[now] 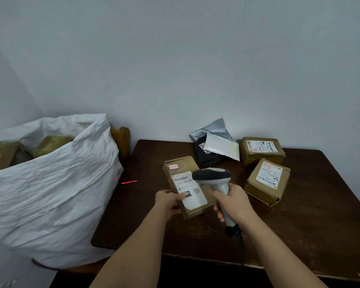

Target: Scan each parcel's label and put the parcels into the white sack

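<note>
Though gripped, parcel (187, 185) lengthwise toward wall.

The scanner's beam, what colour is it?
Red: the beam falls as a short line on the table, head view.

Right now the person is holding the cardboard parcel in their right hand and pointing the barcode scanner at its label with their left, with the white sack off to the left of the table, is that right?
Not quite: the hands are swapped. The head view shows the left hand holding the cardboard parcel and the right hand gripping the barcode scanner over its label. The white sack does stand left of the table.
</note>
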